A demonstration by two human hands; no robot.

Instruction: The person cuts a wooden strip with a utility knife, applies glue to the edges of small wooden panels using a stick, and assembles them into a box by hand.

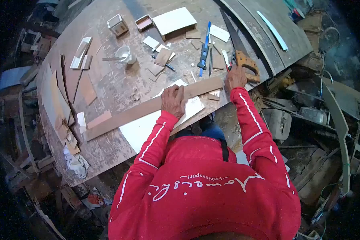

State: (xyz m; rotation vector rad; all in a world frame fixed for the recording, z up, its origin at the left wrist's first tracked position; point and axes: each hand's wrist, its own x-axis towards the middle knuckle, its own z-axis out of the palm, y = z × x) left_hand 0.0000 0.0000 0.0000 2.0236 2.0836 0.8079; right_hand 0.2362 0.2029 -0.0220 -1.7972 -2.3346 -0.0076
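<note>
Over plank, left fingers clasped; right fingers: hold unclear; tabletop scuffed, floor cluttered.

Soft, pale light over the worktable — surroundings dim and grainy; corners sink to black; fisheye curving bends the edges — fine detail slightly blurred.

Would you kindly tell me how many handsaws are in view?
1: the handsaw lies on the table, its handle near the right hand; others may be hidden.

white sheet partly hidden under wood strip; tabletop cut off above
</note>
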